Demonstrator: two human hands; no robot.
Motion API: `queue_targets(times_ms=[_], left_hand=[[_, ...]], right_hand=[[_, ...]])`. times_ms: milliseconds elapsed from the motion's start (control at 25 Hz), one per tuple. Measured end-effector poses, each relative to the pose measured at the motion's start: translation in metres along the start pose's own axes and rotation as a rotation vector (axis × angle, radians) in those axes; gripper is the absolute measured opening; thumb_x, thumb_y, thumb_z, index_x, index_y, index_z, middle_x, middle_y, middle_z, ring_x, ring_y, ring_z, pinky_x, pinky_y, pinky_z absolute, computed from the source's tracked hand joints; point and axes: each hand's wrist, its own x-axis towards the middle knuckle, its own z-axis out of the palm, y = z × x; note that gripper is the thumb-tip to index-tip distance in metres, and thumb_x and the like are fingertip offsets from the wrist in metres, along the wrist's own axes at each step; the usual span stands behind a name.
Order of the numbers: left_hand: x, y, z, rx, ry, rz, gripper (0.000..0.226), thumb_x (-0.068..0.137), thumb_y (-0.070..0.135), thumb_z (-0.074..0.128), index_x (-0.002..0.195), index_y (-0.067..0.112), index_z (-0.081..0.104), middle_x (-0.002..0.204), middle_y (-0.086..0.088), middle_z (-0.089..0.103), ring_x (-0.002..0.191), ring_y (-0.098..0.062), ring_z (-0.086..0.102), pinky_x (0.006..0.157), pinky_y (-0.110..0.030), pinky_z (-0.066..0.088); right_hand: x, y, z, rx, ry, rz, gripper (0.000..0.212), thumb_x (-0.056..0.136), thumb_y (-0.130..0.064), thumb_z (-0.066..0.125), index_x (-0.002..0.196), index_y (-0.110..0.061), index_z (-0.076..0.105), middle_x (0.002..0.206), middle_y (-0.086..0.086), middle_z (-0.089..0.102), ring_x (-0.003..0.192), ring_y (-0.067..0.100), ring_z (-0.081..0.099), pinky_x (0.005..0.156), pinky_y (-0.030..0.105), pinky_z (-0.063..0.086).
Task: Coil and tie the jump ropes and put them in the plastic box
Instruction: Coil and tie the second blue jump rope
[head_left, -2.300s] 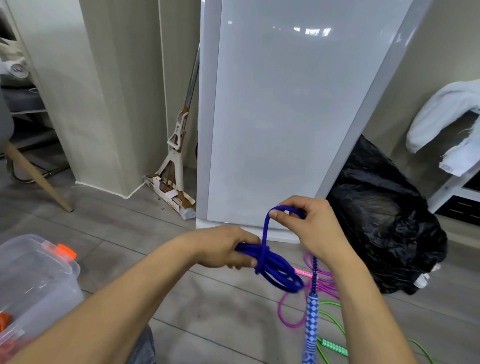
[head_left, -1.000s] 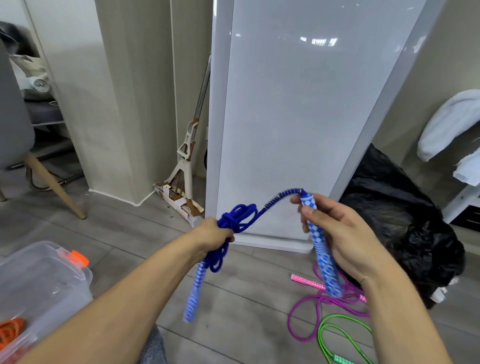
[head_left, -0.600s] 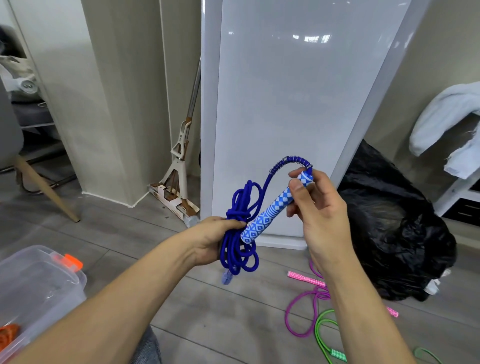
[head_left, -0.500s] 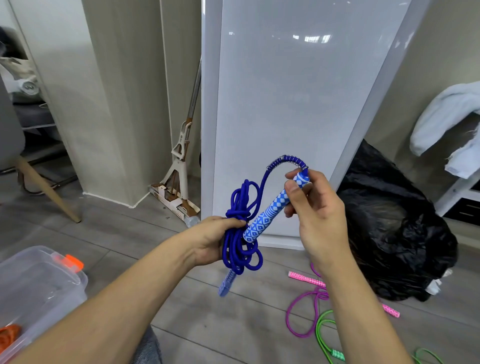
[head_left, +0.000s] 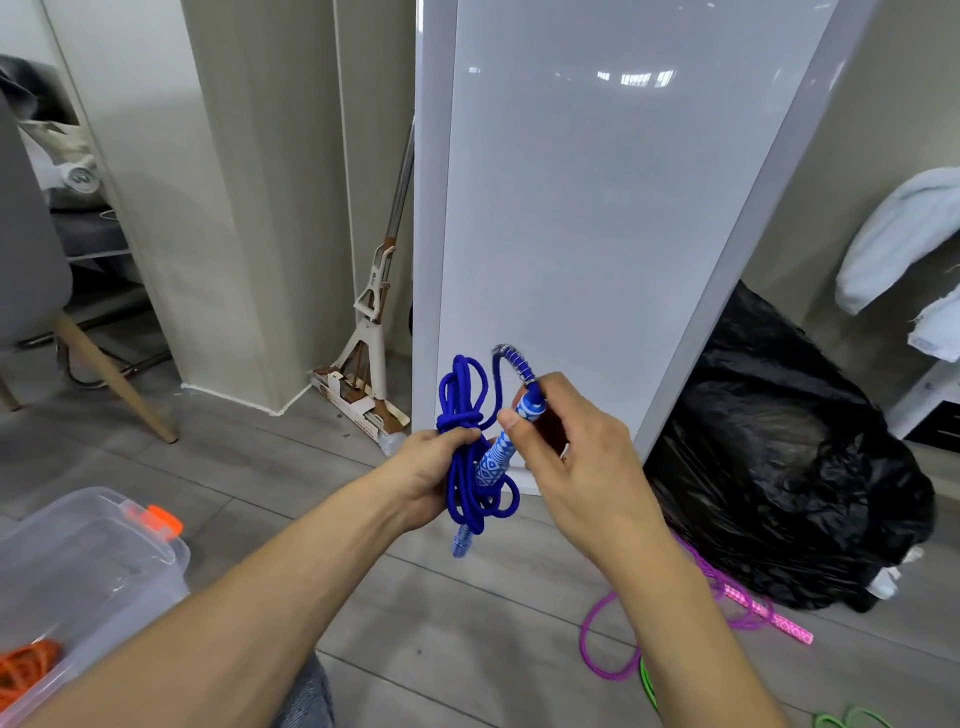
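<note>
Tension likely matters most as the left hand (head_left: 423, 473) clasps the blue rope coil (head_left: 461, 400) and the right hand (head_left: 571, 467), at three o'clock, pinches its handle (head_left: 492, 462).

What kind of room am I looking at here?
Likely a home, perhaps a utility corner: a propped-up mop, a black bin bag on the plank floor, and a chair at left.

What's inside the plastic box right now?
An orange rope shows inside the plastic box, lower left. The rest is hazy behind translucent plastic or cut off by the frame edge.
</note>
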Motion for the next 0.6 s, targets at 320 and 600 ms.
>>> queue_targets(times_ms=[320,600], left_hand=[[-0.020,0.008,0.007,-0.154,-0.183,0.061,0.022,0.103,0.009,0.044,0.125,0.010,0.049,0.116,-0.021,0.070,0.109,-0.040,0.067,0.097,-0.058,0.049],[-0.025,0.015,0.011,-0.170,-0.284,0.090,0.031,0.104,0.016,0.042,0.133,0.010,0.051,0.125,-0.013,0.068,0.118,-0.031,0.064,0.104,-0.051,0.047]], right_hand=[[0.005,0.038,-0.017,0.410,0.164,0.587,0.024,0.100,-0.029,0.059,0.091,-0.007,0.063,0.066,0.011,0.073,0.049,0.023,0.066,0.051,0.032,0.044],[0.006,0.056,-0.001,0.764,0.212,1.035,0.023,0.099,-0.023,0.060,0.093,-0.001,0.061,0.054,0.011,0.066,0.039,0.015,0.057,0.043,0.025,0.044]])
